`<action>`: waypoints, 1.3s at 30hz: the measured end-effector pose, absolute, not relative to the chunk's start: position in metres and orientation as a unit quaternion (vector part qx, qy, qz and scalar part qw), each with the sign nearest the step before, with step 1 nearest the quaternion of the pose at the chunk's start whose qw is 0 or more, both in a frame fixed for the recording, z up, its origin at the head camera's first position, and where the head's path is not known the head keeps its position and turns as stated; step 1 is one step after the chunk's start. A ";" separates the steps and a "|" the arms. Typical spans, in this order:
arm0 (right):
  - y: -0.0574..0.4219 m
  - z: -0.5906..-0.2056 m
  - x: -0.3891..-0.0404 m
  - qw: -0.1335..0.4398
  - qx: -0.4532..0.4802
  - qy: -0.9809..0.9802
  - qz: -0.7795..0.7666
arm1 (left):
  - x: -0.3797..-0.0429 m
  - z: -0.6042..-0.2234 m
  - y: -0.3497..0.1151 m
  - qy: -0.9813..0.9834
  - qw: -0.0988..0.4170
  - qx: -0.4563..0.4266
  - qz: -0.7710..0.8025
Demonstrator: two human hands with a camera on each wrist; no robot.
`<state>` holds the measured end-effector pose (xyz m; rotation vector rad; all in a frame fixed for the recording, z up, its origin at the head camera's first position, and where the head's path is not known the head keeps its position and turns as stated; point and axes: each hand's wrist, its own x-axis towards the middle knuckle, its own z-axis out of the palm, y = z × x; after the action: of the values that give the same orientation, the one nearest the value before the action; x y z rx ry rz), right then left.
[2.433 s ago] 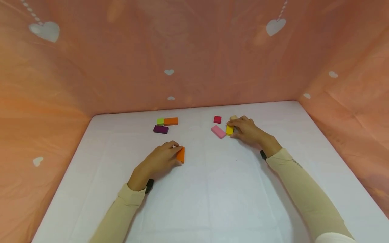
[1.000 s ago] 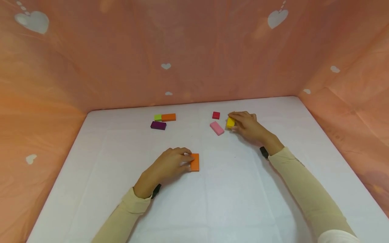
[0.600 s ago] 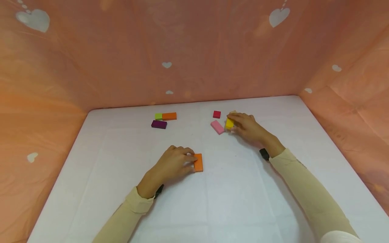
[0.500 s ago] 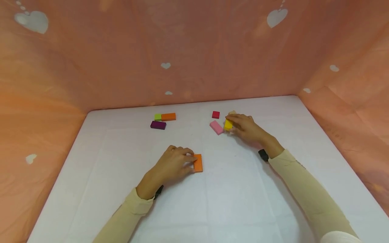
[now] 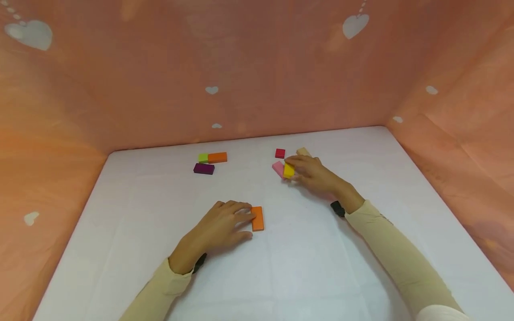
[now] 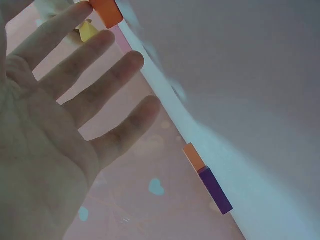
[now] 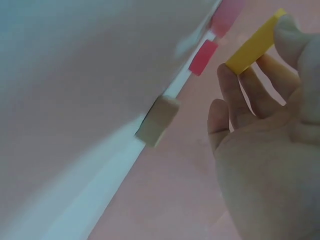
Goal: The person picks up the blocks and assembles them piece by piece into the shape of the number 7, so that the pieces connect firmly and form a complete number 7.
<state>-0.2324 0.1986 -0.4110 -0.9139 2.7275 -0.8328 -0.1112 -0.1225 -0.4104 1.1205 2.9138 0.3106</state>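
1. Left: the left hand (image 5: 218, 225) has its grip spread loosely, a finger touching the near orange block (image 5: 259, 220), flat on the counter (image 5: 301, 267), perhaps steadying it.
2. Right and farther: the right hand (image 5: 315, 177) has its grip clamped on the yellow block (image 5: 288, 170), which partly hides the pink block (image 5: 277, 168).
3. The step looks like a carry; the next move probably calls for lowering the yellow block gently.

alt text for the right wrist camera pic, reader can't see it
A person's right hand pinches a yellow block between thumb and fingers. Left of the hand in the picture, a beige block, a red block and a pink block form a slanting line up to the top edge, beside a white table surface.
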 end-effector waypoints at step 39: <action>0.153 -0.416 -0.221 0.085 -0.372 0.892 -0.240 | -0.107 -0.416 -0.103 0.924 -0.064 0.331 0.180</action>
<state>-0.2211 0.1530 -0.4157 -1.1107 2.6612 -0.7167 -0.1068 -0.1028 -0.4160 1.0853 3.0268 0.5880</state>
